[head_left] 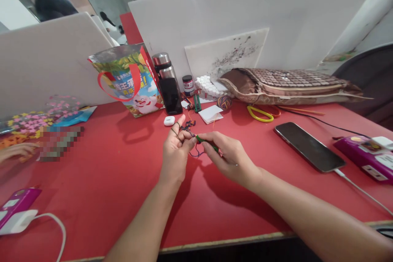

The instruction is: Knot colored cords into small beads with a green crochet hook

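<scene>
My right hand (231, 157) is closed around a green crochet hook (200, 139), whose tip meets the fingertips of my left hand (175, 151). Dark multicoloured yarn (198, 155) is wound over the raised fingers of that left hand, and its thumb and fingers pinch the work at the hook. A small crocheted strip in purple and orange (189, 124) shows just behind the left fingers. Below the hook hangs a loose loop of the yarn. Farther back, a multicoloured yarn ball (224, 102) rests on the red table (123, 196).
Behind my hands stand a gift bag (125, 86), a black phone (171, 96), a steel flask (164, 65) and a white earbud case (169, 120). Yellow-handled scissors (260, 114), a charging phone (310, 146) and a purple power strip (365, 155) lie right. Another person's hand (18, 151) is left.
</scene>
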The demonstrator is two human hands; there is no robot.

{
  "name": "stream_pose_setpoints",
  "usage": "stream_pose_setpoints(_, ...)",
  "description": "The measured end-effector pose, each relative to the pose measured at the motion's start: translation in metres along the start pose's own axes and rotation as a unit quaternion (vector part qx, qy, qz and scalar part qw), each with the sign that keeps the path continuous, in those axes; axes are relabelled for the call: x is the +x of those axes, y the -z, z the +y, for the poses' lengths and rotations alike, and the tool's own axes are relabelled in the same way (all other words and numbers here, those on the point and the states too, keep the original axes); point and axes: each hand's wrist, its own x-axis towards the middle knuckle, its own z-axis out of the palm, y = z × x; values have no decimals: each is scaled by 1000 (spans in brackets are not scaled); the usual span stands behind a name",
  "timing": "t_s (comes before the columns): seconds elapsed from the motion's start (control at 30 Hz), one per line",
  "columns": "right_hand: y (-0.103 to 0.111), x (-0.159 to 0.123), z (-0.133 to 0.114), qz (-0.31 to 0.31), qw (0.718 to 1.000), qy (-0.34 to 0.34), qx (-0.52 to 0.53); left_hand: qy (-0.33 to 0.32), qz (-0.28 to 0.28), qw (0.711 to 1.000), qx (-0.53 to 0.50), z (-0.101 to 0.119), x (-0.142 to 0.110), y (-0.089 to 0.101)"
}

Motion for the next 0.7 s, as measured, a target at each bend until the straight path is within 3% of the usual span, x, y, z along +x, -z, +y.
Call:
stream_pose_setpoints(0.17, -16, -7, -3, 3, 989, 73, -127, -4, 23, 997, -75, -6, -1, -3)
stream_pose_setpoints(0.33, -12, -7, -2, 26, 995, 97, -28, 32, -2, 992, -123, -1, 3, 3)
stream_pose_setpoints(0.47, -8, -7, 0, 10, 990, -4, 138, 25, -16, 993, -116, 4, 4, 6)
stream_pose_setpoints(0.57, -9, -8, 2, 11, 970, -76, 231, 21, -11, 993, -116, 5, 5, 8)
stream_pose_setpoints(0.7, -11, -7, 5, 12, 943, -121, 309, 28, 1, 993, -114, 5, 7, 10)
